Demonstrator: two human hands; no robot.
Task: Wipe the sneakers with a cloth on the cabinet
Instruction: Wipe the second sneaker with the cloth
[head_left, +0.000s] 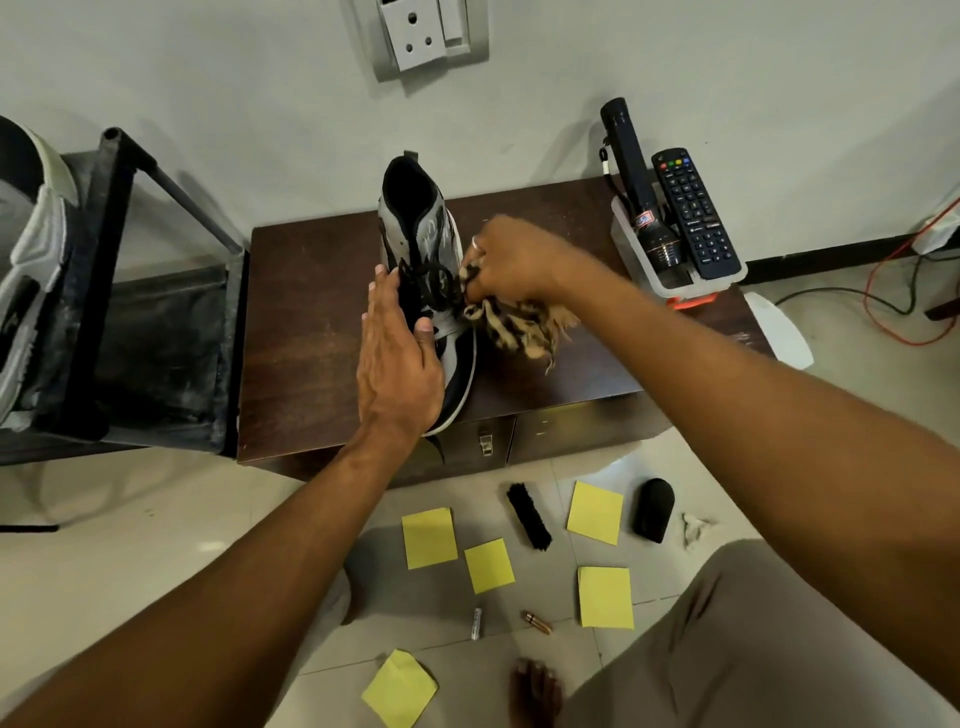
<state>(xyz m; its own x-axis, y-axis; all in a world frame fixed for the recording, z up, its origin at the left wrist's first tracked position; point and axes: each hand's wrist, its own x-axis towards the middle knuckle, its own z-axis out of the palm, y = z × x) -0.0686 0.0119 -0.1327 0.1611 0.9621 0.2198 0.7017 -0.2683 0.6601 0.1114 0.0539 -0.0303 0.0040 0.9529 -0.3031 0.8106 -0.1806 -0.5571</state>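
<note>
Sneaker (434, 231): stands on the counter (306, 312), between the two hands, sole down.
Long axis: runs from the counter's front edge, where the toe sits, away toward the wall, where the dark ankle opening is.
Left hand (397, 358): released, fingers straight and flat along the sneaker's left side, thumb laid over the top near the laces; it looks to be steadying the sneaker.
Right hand (511, 257): grasping a bunched striped cloth (519, 325), held against the sneaker's right side by the laces; loose ends of the cloth trail onto the counter.
Nearer hand: both touch the sneaker; only the right carries the cloth, so wiping falls to it.
Coming move: probably strokes along the right flank, toe to heel, with the left bracing against the push.
In the way: nothing lies beside the right flank except the cloth's own tail.
Nearby: tray (675, 283) with a torch (639, 182) and a remote (693, 213), well apart at the counter's right end.
Floor: brush (529, 515) and yellow notes (429, 538), below the counter.
</note>
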